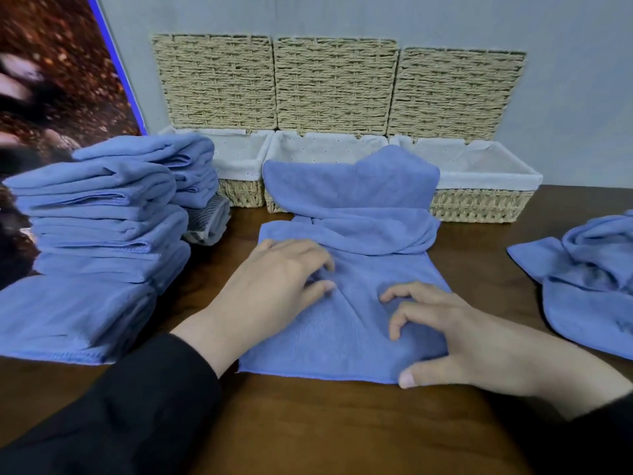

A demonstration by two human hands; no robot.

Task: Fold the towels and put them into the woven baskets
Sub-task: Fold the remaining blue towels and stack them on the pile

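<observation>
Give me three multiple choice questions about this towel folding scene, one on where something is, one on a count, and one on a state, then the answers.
1. Where does the far end of the blue towel under the hands lie?
A. Draped over the front rim of the middle basket
B. Hanging off the table's near edge
C. On top of the folded stack

2. How many woven baskets stand along the wall?
A. Two
B. Three
C. Five

3. What state are the basket lids in?
A. Closed flat
B. Removed and on the table
C. Raised open against the wall

Answers: 1 A, its bunched far end rises over that basket's rim. 2 B, three sit side by side. 3 C, each lid stands upright behind its white liner.
</observation>
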